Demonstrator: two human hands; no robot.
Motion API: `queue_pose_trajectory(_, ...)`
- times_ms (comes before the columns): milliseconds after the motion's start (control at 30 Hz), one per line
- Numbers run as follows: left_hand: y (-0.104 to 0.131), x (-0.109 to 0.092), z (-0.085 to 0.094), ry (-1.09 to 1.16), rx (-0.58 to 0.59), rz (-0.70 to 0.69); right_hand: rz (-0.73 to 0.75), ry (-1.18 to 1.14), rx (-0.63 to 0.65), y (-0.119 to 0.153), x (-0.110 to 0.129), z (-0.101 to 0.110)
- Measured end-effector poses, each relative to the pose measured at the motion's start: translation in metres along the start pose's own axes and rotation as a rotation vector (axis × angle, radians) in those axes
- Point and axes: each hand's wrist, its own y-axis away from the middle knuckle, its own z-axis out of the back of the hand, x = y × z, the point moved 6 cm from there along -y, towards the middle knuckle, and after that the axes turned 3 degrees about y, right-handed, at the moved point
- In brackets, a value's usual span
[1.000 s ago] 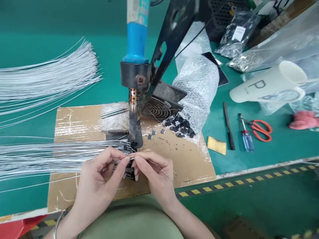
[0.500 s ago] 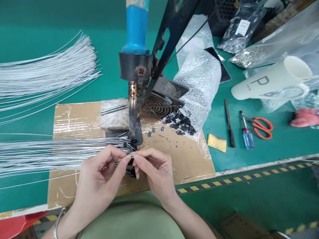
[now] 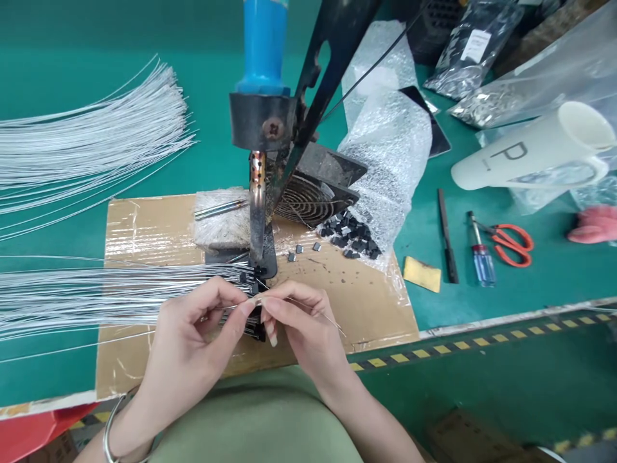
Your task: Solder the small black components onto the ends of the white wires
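My left hand (image 3: 202,328) pinches a thin wire between thumb and forefinger, over the right end of a bundle of pale wires (image 3: 130,289). Close against it, my right hand (image 3: 303,315) pinches thin wire too, and fine ends stick out to the right past its fingers. The fingertips hide the part between them. Just above the hands, the metal tip of a blue-handled soldering iron (image 3: 264,51) points down from a black clamp. Small black parts (image 3: 354,235) lie in a pile on the cardboard (image 3: 376,302), with several loose ones nearby.
A second wire bundle (image 3: 96,141) lies at the upper left. Behind the iron is a black fan (image 3: 308,196), beside bubble wrap (image 3: 385,148). To the right are a yellow sponge (image 3: 422,274), a black-handled tool (image 3: 447,238), a screwdriver (image 3: 482,254), orange-handled cutters (image 3: 513,244) and a white mug (image 3: 530,151).
The view has shifted slightly. My right hand has moved a little to the right and its fingertips have turned slightly; both hands keep their pinch on the wire.
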Motion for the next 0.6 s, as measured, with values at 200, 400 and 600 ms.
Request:
queue_pose_trajectory(200, -0.0004, 0.0032, -0.0011, 0.034, 0.021, 0.009, 0.019, -0.006, 0.007, 0.0003, -0.0021, -0.0002)
queue_pose_trajectory(400, 0.0023, 0.0059, -0.0021, -0.008, -0.037, -0.009, 0.009, -0.044, -0.016, -0.0012, -0.003, -0.0025)
queue_pose_trajectory(600, 0.0042, 0.0074, -0.003, -0.052, -0.074, -0.153, -0.004, -0.081, -0.051, -0.0008, -0.0065, -0.0045)
